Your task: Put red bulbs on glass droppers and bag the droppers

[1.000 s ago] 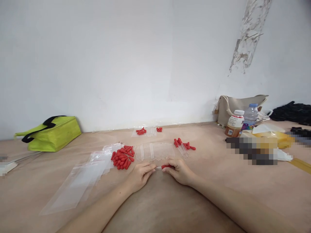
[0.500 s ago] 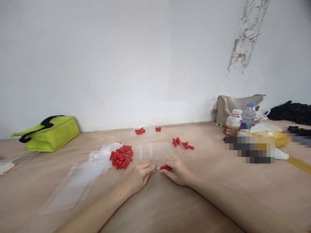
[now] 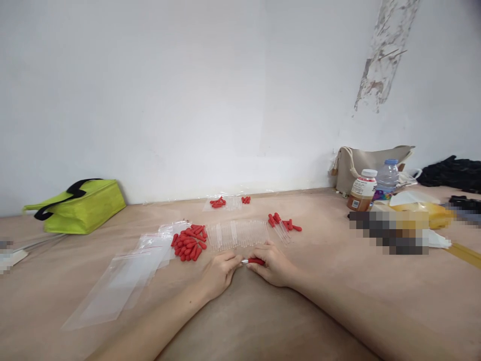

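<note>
Between the fingertips of my left hand (image 3: 222, 271) is a glass dropper tube (image 3: 244, 261), mostly hidden by the hand. My right hand (image 3: 275, 264) pinches a red rubber bulb (image 3: 256, 261), which meets the tube's end; how far it sits on the tube I cannot tell. Just beyond my hands lies a row of clear glass tubes (image 3: 236, 234). To the left is a heap of loose red bulbs (image 3: 189, 243). Droppers with bulbs fitted (image 3: 281, 223) lie to the right of the row.
Clear zip bags (image 3: 108, 286) lie fanned at the left. By the wall rests a bag with red bulbs and tubes (image 3: 226, 203). A lime-green bag (image 3: 84, 208) stands far left. At the right are two bottles (image 3: 363, 189), a beige bag (image 3: 347, 173) and yellow packaging (image 3: 432, 213).
My hands keep nearly the same place, with tube and bulb still held end to end. The whole view has shifted slightly.
</note>
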`<act>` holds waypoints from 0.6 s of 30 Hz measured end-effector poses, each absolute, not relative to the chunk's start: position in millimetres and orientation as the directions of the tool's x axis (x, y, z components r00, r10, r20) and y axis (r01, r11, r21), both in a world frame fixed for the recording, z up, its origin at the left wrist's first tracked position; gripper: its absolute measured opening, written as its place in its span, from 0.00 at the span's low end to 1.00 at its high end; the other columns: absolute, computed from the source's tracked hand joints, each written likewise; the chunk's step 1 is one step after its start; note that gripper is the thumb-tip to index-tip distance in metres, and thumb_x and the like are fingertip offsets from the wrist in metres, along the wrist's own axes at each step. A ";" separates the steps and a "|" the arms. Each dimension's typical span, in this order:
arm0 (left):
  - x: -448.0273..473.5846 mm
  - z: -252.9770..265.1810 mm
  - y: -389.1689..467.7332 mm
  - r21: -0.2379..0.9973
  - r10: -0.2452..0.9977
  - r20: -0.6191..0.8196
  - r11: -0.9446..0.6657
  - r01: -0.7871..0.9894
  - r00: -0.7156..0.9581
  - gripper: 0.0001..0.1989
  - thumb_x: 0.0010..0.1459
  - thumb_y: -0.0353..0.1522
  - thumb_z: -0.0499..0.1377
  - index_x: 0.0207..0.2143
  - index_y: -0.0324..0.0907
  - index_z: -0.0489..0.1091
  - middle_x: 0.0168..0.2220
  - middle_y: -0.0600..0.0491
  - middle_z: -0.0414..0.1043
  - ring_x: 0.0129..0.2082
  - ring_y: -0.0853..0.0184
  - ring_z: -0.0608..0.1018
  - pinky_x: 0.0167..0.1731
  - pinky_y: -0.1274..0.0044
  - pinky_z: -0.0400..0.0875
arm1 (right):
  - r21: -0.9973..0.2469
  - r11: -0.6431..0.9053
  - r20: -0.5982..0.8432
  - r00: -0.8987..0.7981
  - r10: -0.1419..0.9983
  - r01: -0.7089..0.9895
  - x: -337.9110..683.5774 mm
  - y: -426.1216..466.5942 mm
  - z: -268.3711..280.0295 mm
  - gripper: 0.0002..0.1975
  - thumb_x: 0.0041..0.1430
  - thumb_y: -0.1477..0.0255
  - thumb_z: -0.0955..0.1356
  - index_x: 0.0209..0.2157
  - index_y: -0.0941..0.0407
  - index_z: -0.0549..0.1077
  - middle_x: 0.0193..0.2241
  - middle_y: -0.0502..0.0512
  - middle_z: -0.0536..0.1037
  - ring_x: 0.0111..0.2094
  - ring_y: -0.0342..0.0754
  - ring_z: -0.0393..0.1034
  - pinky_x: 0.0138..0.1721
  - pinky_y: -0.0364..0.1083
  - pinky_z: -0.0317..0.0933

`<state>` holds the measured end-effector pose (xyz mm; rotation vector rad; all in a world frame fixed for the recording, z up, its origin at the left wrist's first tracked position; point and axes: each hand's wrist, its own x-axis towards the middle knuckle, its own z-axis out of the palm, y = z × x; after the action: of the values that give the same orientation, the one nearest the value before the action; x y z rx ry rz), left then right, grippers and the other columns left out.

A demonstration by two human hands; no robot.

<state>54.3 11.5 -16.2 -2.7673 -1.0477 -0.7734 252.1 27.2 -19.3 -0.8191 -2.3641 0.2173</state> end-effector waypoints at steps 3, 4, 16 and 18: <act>53.6 -15.8 11.7 0.081 0.597 0.473 -0.762 0.642 0.648 0.14 0.61 0.29 0.44 0.34 0.39 0.69 0.24 0.51 0.66 0.26 0.68 0.70 0.25 0.79 0.63 | -0.296 0.816 0.512 -0.638 0.575 0.497 250.4 28.7 -21.1 0.05 0.55 0.72 0.63 0.30 0.57 0.69 0.27 0.50 0.73 0.29 0.42 0.65 0.35 0.44 0.50; 53.5 -15.9 11.9 0.075 0.591 0.476 -0.765 0.639 0.651 0.14 0.61 0.29 0.44 0.35 0.39 0.69 0.24 0.51 0.66 0.26 0.68 0.70 0.26 0.79 0.64 | -0.280 0.823 0.520 -0.643 0.563 0.494 249.7 29.1 -21.9 0.05 0.55 0.72 0.63 0.31 0.57 0.69 0.27 0.50 0.73 0.30 0.42 0.65 0.36 0.44 0.50; 50.0 -16.6 11.2 0.166 0.607 0.563 -0.747 0.643 0.560 0.12 0.61 0.31 0.48 0.43 0.40 0.67 0.35 0.49 0.71 0.34 0.67 0.73 0.34 0.76 0.68 | -0.579 0.754 0.538 -0.550 0.639 0.309 256.6 30.5 -16.8 0.08 0.55 0.71 0.63 0.35 0.55 0.72 0.33 0.53 0.75 0.35 0.44 0.68 0.38 0.43 0.60; 50.4 -13.4 9.0 0.150 0.603 0.578 -0.741 0.654 0.550 0.11 0.60 0.32 0.48 0.41 0.41 0.69 0.33 0.51 0.71 0.33 0.67 0.73 0.34 0.76 0.68 | -0.676 0.685 0.520 -0.485 0.704 0.270 258.2 29.7 -19.0 0.07 0.53 0.70 0.65 0.34 0.55 0.72 0.33 0.54 0.75 0.35 0.45 0.68 0.39 0.45 0.61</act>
<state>50.4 9.0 -13.4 -2.6927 -1.0941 -0.9546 258.2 29.7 -19.0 -0.7466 -2.0643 0.6620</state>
